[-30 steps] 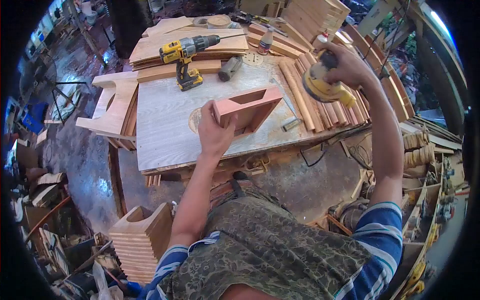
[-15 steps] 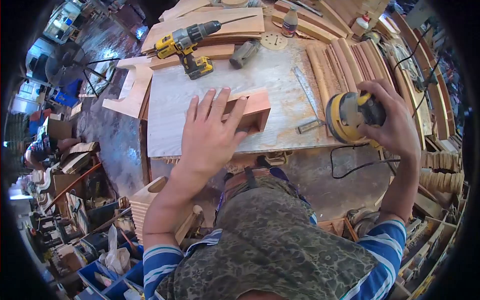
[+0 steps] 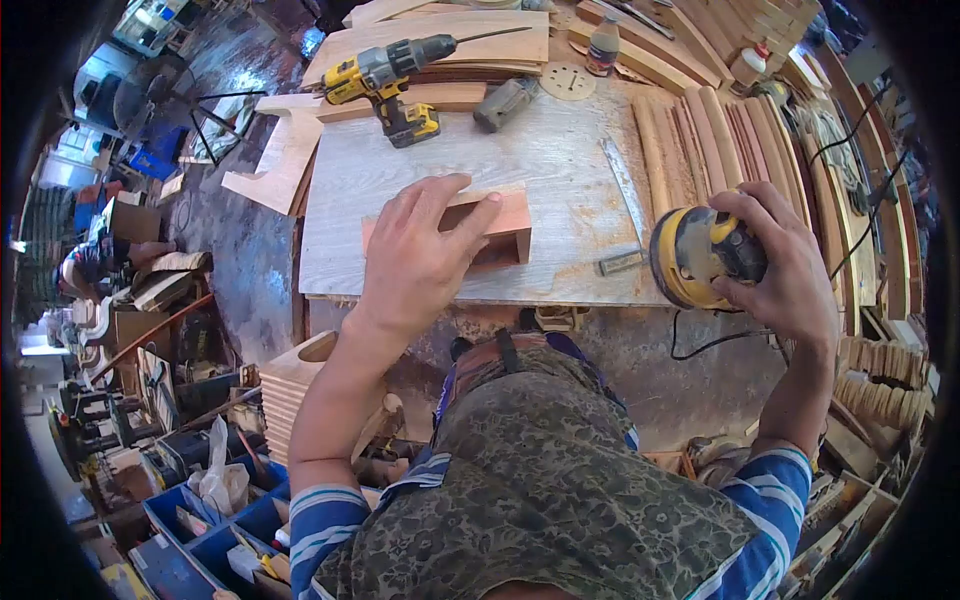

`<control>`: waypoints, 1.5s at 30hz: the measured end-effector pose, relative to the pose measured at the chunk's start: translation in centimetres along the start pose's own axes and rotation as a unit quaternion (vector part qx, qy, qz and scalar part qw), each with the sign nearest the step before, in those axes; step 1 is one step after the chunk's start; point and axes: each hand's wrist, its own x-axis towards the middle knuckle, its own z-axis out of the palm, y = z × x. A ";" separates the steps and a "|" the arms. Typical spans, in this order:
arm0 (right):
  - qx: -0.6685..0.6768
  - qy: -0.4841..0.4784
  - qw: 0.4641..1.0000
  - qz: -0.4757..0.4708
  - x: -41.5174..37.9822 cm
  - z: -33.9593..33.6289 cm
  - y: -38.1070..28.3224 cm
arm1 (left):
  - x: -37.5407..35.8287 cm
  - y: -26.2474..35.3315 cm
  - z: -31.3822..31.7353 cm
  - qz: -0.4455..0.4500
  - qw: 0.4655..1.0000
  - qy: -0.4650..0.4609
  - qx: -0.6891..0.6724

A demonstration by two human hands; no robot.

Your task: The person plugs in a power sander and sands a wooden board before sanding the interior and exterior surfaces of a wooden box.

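Observation:
A small open wooden box (image 3: 512, 212) lies on the grey work board (image 3: 570, 165), its hollow partly hidden by my left hand (image 3: 415, 235). The fingers of that hand bend over the far side of the box, with the thumb over its opening. To the right, my right hand (image 3: 785, 255) grips a yellow and black orbital sander (image 3: 690, 258) from the side. The sander is held tilted by the board's right front corner, its round pad facing left. Between box and sander lies a metal try square (image 3: 622, 262), blade pointing away.
A yellow cordless drill (image 3: 385, 85) with a long bit stands at the back left, beside a dark grey tool (image 3: 505, 104). Stacked wooden strips (image 3: 690, 140) line the right. A bottle (image 3: 603, 48) and a sanding disc (image 3: 568, 82) are behind. The sander's cord (image 3: 705, 350) hangs in front.
My left hand's fingers have gone from stretched out to bent over the box, and the box sits more level in view. The sander stays in my right hand. The whole view has shifted slightly.

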 end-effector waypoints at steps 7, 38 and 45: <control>0.023 0.006 1.000 0.021 0.0 -0.6 -0.7 | -3.0 -3.8 -3.1 -0.063 0.988 0.093 -0.101; -0.051 -0.015 0.980 0.190 14.8 -3.5 -15.4 | 1.1 -0.5 12.9 -0.104 0.778 0.230 -0.575; -0.086 0.029 0.993 0.074 17.7 -0.2 -10.6 | 0.6 -0.4 11.7 -0.132 0.779 0.213 -0.574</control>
